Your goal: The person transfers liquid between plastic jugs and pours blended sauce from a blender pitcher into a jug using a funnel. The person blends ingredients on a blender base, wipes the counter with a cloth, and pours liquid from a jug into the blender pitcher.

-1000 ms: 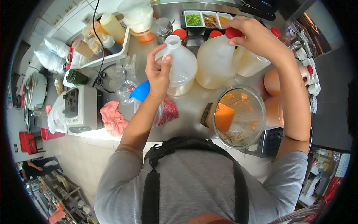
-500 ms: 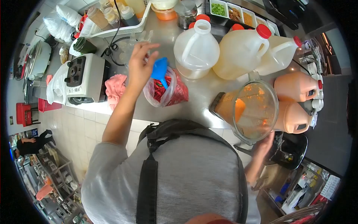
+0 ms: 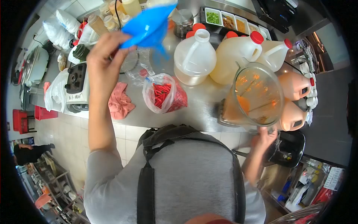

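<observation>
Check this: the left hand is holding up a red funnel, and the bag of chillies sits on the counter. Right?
Not quite: the funnel is blue, not red, as the head view shows. The left hand does hold it up, and the bag of chillies does sit on the counter.

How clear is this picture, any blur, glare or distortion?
Head view: funnel soft, its spout smeared, probably from motion; head view: bright sheen on the counter; head view: strong fisheye bending toward the edges, with black corners.
</observation>
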### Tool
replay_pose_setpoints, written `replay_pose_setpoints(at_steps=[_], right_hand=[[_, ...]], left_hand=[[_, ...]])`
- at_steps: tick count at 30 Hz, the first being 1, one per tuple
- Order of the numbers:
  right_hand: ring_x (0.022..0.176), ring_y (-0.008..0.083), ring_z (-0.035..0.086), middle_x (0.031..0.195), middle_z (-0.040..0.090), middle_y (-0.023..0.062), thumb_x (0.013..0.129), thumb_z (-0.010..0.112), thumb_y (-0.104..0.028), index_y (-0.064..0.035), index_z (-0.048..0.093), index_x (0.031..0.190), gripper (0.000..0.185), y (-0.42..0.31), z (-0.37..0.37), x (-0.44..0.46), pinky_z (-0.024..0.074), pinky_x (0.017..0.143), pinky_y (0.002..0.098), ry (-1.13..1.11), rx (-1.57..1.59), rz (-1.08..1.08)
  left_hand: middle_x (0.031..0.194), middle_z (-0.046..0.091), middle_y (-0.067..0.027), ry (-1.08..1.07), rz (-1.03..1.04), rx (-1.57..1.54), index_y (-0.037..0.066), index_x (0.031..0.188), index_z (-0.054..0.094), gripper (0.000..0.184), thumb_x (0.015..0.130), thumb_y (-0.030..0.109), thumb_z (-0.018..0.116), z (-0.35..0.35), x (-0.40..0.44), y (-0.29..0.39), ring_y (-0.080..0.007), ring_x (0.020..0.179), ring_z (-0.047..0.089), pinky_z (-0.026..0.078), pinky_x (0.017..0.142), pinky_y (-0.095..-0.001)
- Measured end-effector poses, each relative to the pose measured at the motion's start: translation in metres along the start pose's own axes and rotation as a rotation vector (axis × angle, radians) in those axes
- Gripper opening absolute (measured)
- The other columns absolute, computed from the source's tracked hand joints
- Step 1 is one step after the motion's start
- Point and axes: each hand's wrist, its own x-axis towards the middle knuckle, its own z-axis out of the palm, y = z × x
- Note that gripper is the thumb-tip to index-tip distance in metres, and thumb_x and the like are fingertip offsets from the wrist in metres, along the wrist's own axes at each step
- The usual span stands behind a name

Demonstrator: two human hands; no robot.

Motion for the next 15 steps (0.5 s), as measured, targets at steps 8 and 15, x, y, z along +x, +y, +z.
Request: replay_pose_setpoints(at_steps=[8,15], right_hand=[[0.090,0.0154,0.058,0.102,0.060,0.0085,0.074,0.077,-0.020,0.0063,0.053,0.112,0.051,-0.107,0.009,0.076,0.0452,0.084,0.0283,-0.145,-0.343,-0.300],[0.080,0.0101,0.051,0.089,0.057,0.0020,0.069,0.079,-0.038,0.0056,0.057,0.095,0.055,-0.163,0.061,0.107,0.0409,0.075,0.0214,-0.118,-0.747,-0.654]], left_hand=[[0.088,0.060,-0.0019,0.052,0.491,0.028,0.010,0.088,0.067,0.020,0.071,0.000,0.066,0.058,0.058,0.015,-0.0165,0.075,0.059,0.048,0.062,-0.0286],[0.097,0.056,-0.0046,-0.139,0.342,0.024,0.014,0.096,0.067,0.026,0.071,0.008,0.068,0.081,0.047,0.007,-0.0199,0.078,0.060,0.050,0.064,-0.0312]])
